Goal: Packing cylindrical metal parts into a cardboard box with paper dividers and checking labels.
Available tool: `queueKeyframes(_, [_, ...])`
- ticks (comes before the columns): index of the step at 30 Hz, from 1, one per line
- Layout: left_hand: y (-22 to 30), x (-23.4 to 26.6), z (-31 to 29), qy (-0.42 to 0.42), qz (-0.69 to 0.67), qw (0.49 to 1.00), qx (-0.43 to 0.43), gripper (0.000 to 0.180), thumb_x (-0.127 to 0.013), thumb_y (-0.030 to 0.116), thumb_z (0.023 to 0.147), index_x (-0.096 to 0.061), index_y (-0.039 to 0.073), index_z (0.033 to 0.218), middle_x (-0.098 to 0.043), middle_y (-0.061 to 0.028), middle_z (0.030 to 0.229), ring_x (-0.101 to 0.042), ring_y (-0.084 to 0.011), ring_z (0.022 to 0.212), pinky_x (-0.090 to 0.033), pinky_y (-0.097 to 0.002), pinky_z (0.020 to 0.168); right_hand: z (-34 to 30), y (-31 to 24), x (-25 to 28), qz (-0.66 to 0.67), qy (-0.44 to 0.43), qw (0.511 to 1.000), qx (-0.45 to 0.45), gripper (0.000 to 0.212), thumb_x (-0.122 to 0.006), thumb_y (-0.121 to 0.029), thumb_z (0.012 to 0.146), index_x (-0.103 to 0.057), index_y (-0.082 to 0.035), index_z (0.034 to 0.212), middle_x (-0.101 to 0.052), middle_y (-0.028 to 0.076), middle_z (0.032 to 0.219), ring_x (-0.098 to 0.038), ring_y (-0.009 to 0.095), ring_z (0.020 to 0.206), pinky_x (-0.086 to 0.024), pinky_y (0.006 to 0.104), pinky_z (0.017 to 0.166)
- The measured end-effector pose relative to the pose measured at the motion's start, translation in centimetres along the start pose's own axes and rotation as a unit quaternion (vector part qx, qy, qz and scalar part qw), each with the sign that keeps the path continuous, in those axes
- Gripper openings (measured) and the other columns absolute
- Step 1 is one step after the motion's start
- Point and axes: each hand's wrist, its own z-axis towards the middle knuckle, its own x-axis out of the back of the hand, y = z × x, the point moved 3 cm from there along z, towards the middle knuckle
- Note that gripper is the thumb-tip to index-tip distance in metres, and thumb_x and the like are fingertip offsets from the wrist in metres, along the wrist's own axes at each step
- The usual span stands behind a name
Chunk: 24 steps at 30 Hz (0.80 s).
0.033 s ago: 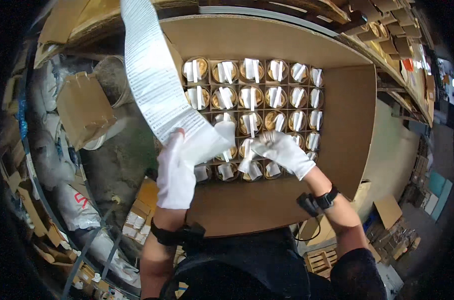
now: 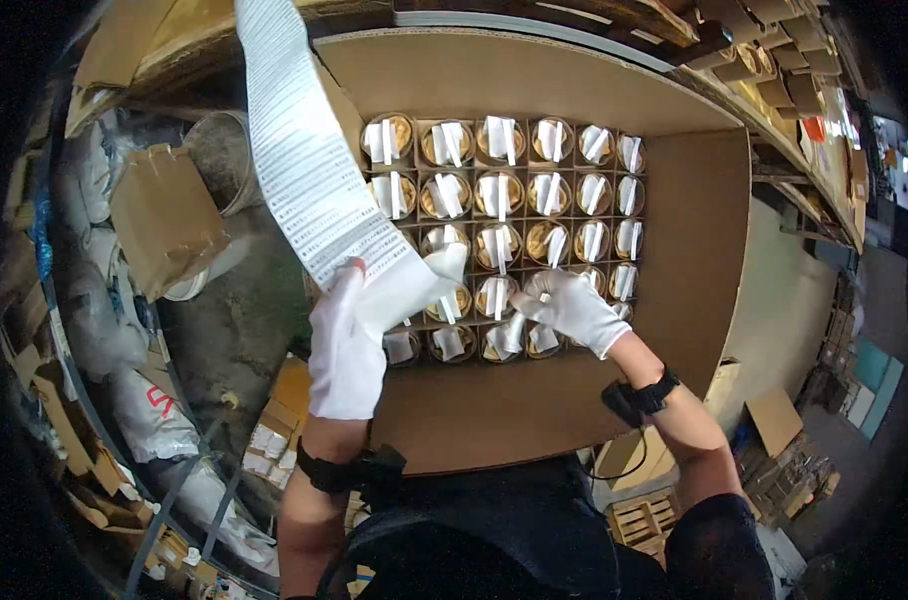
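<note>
My left hand [image 2: 341, 345], in a white glove, grips a long white strip of printed paper [image 2: 304, 165]. The strip runs up past the box's far left corner, and its loose lower end curls over the jars. Lower in the picture than its middle, over the nearer rows, hovers my gloved right hand [image 2: 574, 308] with bent fingers. A small curled white paper slip [image 2: 515, 330] is at its fingertips, just above a jar in the nearest row. Round jars [image 2: 498, 195] with tan contents stand in rows in a divided cardboard box [image 2: 504, 410], most with white folded slips on top.
Left of the box are an open brown carton [image 2: 169, 215], a round bin [image 2: 219, 160] and plastic-wrapped bags [image 2: 154, 415]. Wooden shelving with cardboard [image 2: 774, 60] stands at the far right. A pallet [image 2: 646, 520] and flattened cardboard [image 2: 779, 425] lie at the lower right.
My right hand and the small slip have shifted slightly right and nearer to me, and the slip is less blurred. The long strip's curled end has changed shape a little.
</note>
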Motion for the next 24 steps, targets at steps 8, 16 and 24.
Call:
queueKeyframes(8, [0.0, -1.1, -0.1, 0.020, -0.296, 0.935, 0.195, 0.038, -0.053, 0.022, 0.095, -0.052, -0.005, 0.122, -0.057, -0.0116, 0.118, -0.057, -0.0183, 0.108, -0.047, -0.0304, 0.092, 3.8, 17.0, -11.2, -0.580, 0.127, 0.778, 0.205, 0.018, -0.057, -0.013, 0.083, -0.056, 0.004, 0.088, -0.061, 0.017, 0.084, -0.062, 0.021, 0.065, -0.053, 0.0365, 0.060])
queueKeyframes(16, [0.7, -0.9, -0.8, 0.014, -0.312, 0.927, 0.209, 0.038, -0.054, 0.020, 0.094, -0.050, -0.004, 0.124, -0.058, -0.0112, 0.116, -0.058, -0.0181, 0.106, -0.047, -0.0306, 0.092, 1.4, 8.7, -3.5, -0.353, 0.298, 0.875, 0.143, 0.032, -0.076, -0.038, 0.071, -0.064, -0.009, 0.080, -0.060, 0.015, 0.075, -0.059, 0.027, 0.064, -0.049, 0.0368, 0.055])
queueKeyframes(24, [0.6, -1.2, -1.0, -0.018, -0.323, 0.921, 0.217, 0.038, -0.056, 0.019, 0.092, -0.051, -0.004, 0.123, -0.060, -0.0108, 0.116, -0.058, -0.0182, 0.104, -0.046, -0.0299, 0.090, 0.5, 1.6, 0.8, -0.056, 0.263, 0.953, 0.138, 0.024, -0.068, -0.029, 0.084, -0.065, -0.005, 0.083, -0.066, 0.017, 0.075, -0.065, 0.032, 0.067, -0.052, 0.0389, 0.060])
